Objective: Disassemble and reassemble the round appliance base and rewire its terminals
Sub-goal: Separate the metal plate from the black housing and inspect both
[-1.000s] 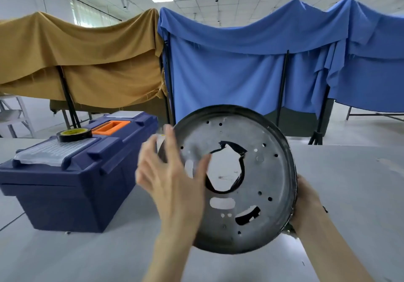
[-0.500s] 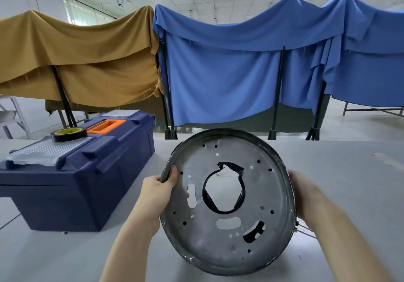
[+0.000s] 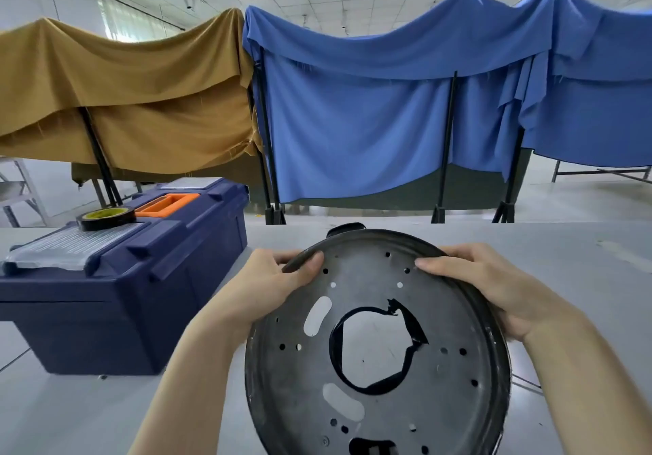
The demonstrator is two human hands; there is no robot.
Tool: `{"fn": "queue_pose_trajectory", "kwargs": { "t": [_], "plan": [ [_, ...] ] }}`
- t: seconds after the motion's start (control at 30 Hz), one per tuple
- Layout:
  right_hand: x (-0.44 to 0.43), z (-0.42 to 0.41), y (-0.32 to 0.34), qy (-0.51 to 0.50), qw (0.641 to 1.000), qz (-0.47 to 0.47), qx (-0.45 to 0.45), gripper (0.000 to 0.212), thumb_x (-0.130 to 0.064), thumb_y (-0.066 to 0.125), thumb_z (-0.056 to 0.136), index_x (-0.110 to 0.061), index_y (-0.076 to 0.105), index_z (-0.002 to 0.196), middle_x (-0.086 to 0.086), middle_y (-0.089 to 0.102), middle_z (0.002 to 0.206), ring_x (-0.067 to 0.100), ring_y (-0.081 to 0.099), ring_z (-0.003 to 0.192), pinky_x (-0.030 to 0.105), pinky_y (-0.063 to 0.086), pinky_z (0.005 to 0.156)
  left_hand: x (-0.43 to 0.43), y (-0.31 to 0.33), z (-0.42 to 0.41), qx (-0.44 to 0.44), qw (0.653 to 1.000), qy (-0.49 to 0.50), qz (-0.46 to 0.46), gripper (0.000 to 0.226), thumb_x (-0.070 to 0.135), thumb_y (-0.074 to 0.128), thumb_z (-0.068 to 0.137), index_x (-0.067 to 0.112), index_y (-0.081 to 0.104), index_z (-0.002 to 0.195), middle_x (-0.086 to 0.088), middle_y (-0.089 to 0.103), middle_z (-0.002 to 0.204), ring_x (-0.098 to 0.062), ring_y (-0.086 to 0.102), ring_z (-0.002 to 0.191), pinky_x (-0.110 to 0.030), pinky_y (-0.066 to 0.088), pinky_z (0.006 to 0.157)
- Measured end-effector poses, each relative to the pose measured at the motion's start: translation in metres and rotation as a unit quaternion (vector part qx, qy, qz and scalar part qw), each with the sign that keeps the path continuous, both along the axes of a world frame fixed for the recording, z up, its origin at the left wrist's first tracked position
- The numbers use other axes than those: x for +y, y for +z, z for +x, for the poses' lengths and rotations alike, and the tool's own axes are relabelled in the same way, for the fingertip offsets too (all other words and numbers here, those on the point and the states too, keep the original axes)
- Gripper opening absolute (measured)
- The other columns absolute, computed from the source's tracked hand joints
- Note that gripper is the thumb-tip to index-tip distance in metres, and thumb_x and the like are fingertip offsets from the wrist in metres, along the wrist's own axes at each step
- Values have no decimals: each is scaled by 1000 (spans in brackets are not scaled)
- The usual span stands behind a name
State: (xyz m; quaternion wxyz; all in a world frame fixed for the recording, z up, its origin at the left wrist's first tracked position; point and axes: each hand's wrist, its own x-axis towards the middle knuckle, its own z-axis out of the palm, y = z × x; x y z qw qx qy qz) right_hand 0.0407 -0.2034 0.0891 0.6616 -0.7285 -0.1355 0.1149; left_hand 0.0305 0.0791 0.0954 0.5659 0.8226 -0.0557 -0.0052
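Note:
The round appliance base (image 3: 455, 317) is a dark grey metal disc with a raised rim, many small holes, slots and a large ragged central opening edged in black tape. It lies tilted over the grey table (image 3: 88, 416), close to me. My left hand (image 3: 268, 285) grips its upper left rim, thumb on the inner face. My right hand (image 3: 494, 285) grips the upper right rim, thumb pressed on the face. A dark rounded part (image 3: 344, 228) shows just behind the top rim. No terminals or wires are plainly visible.
A dark blue toolbox (image 3: 141, 288) with an orange handle stands at the left; a roll of black tape (image 3: 106, 217) sits on its lid. Beyond the table hang ochre (image 3: 123, 101) and blue (image 3: 388, 108) cloths on black stands.
The base has come down from near upright to a flatter tilt close to the table. Both hands slid up to the upper rim; a second ago my left hand was open off it.

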Motion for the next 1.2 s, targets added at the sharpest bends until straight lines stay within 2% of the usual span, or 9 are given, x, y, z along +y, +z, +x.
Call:
{"fn": "queue_pose_trajectory", "kwargs": {
  "t": [0.07,0.2,0.43,0.6,0.77,0.9,1.03,1.13,1.2],
  "plan": [
    [-2,4,-6,-26,999,39,9,28,-23,74,73,-2,77,92,26,73,93,31,73,72,34,61,62,10,1,0,-3,1000,-26,-14,52,64,75,70,46,65,118,8,76,99,-9,71,95,-32,54,90],
    [-9,11,-20,-74,993,81,30,27,-21,73,72,3,76,84,27,72,86,31,72,65,33,59,56,22,-10,-9,51,994,-81,-45,64,55,83,67,50,56,124,12,75,102,-8,72,89,-13,53,64],
    [-9,23,-40,-77,987,125,62,29,-24,73,72,2,77,83,26,73,88,33,72,68,35,59,59,19,-42,-17,46,963,-153,-218,50,37,81,75,25,65,121,-13,66,124,-33,66,111,-34,56,83],
    [-16,27,-52,-88,982,147,75,40,-29,74,75,6,75,95,27,72,97,34,73,74,35,59,62,12,-50,-18,-27,949,-158,-272,78,71,54,81,24,46,143,-9,55,141,-29,54,129,-40,48,102],
    [-10,31,-65,-104,972,169,127,58,-32,79,68,5,69,110,28,69,108,36,71,84,41,60,71,-11,-49,-19,-12,946,-71,-317,35,37,39,104,29,72,114,-3,73,114,-15,70,102,-22,56,72],
    [-5,31,-69,-94,971,157,150,40,-30,68,83,6,73,102,34,65,112,45,67,102,56,55,88,-25,-49,-16,0,928,-14,-373,33,23,52,99,17,58,131,-4,72,114,-18,71,99,-26,59,71],
    [4,34,-66,-182,975,89,87,45,-38,77,76,3,75,96,26,73,98,40,71,91,53,57,85,-31,-41,-22,6,915,-3,-404,27,27,58,94,7,76,90,-8,75,80,-18,71,65,-24,54,52],
    [15,36,-59,-273,961,20,-36,39,-37,75,83,-4,73,103,7,77,87,19,74,79,30,60,69,-32,-30,-24,-26,906,-2,-422,27,32,62,90,11,78,97,-9,76,87,-18,72,73,-26,56,58],
    [21,32,-47,-355,920,-72,-149,39,-42,69,87,-11,69,110,1,74,98,16,70,93,31,54,83,-34,-21,-25,-66,900,-3,-430,28,30,60,93,13,74,110,-9,75,95,-18,72,80,-26,57,63]
  ]
}}
